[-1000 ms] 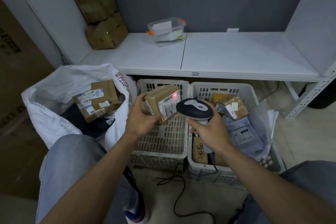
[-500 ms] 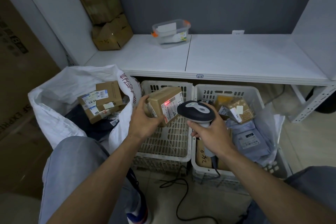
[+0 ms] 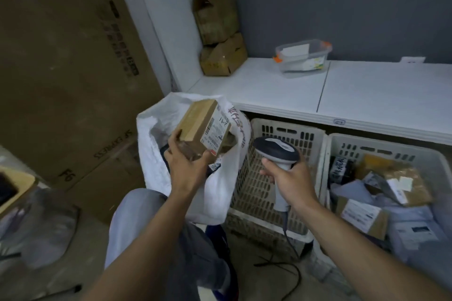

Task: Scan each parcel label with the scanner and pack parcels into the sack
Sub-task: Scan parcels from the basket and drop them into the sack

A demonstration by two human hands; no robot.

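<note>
Both your hands are full — your left hand (image 3: 189,166) grips the parcel (image 3: 204,127) at frame centre over the sack (image 3: 156,154) mouth's near rim, your right hand (image 3: 289,178) clasps the scanner (image 3: 276,151) beside the sack's right edge.

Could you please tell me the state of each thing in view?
White woven sack: open, upright.
Brown cardboard parcel: held by left hand over sack mouth.
Grey handheld scanner: gripped by right hand.
White slotted plastic crate, right: holds parcels.
Clear plastic box, orange clips: lid on.
</note>
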